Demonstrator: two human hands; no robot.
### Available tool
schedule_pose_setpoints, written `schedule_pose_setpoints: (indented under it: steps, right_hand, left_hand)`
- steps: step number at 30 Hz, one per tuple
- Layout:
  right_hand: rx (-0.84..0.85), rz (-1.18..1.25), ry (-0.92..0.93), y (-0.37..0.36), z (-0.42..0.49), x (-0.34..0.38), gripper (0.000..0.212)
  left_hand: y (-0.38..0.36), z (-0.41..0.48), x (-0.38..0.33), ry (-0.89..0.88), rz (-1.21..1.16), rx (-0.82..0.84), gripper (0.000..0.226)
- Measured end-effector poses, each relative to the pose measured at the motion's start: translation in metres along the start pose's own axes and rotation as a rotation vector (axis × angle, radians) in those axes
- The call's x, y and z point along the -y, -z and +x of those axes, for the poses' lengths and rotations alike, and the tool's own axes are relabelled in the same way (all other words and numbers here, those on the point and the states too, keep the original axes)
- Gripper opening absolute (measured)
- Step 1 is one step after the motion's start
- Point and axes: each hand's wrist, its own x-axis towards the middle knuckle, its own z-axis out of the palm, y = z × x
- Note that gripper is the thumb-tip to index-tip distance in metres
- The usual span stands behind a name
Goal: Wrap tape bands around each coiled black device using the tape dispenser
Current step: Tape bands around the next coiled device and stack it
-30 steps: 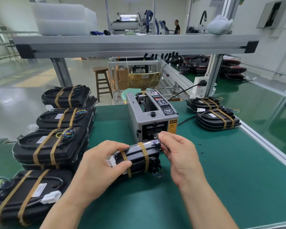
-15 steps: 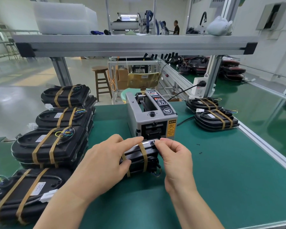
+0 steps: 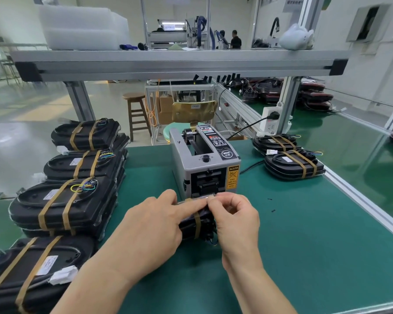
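Observation:
A coiled black device [image 3: 199, 225] stands on edge on the green mat, just in front of the grey tape dispenser [image 3: 204, 164]. One tan tape band shows around it between my hands. My left hand [image 3: 154, 225] covers its left part and holds it, with the index finger stretched straight along the top edge. My right hand [image 3: 234, 220] has curled fingers that pinch the device's top edge at its right end, right below the dispenser's outlet. A glossy strip lies along that edge; whether it is tape is unclear.
Stacks of banded black devices [image 3: 64, 205] line the left side of the mat, the nearest one [image 3: 32, 268] by my left forearm. Two more banded devices [image 3: 293, 164] lie at the right. An aluminium rail [image 3: 361, 205] edges the table; a shelf beam [image 3: 179, 64] runs overhead.
The device has moved closer to the dispenser and tipped more on edge. My left hand slid over its top, index finger stretching right; my right hand's fingers curled tighter at the top edge.

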Motion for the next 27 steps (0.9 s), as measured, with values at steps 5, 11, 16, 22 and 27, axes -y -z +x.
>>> schedule_pose_setpoints:
  steps: [5, 11, 16, 22, 27]
  right_hand:
    - [-0.031, 0.034, 0.015, 0.000, -0.003, -0.002, 0.023]
    - [-0.050, -0.053, -0.013, -0.001, 0.001, 0.000, 0.036]
    - [-0.022, -0.102, 0.000, 0.003, 0.012, 0.000, 0.017]
    - [-0.005, 0.134, -0.269, -0.002, 0.041, -0.001, 0.020]
    - [0.001, 0.352, -0.446, -0.010, 0.051, -0.002, 0.014]
  left_hand:
    - [0.002, 0.001, -0.002, 0.002, -0.016, 0.019, 0.077]
    - [0.001, 0.001, 0.000, 0.013, -0.037, 0.016, 0.076]
    - [0.000, 0.001, 0.002, 0.007, -0.038, 0.007, 0.073]
    - [0.000, 0.000, 0.004, 0.001, -0.029, 0.014, 0.070]
    - [-0.003, -0.001, 0.004, -0.001, -0.017, 0.010, 0.069]
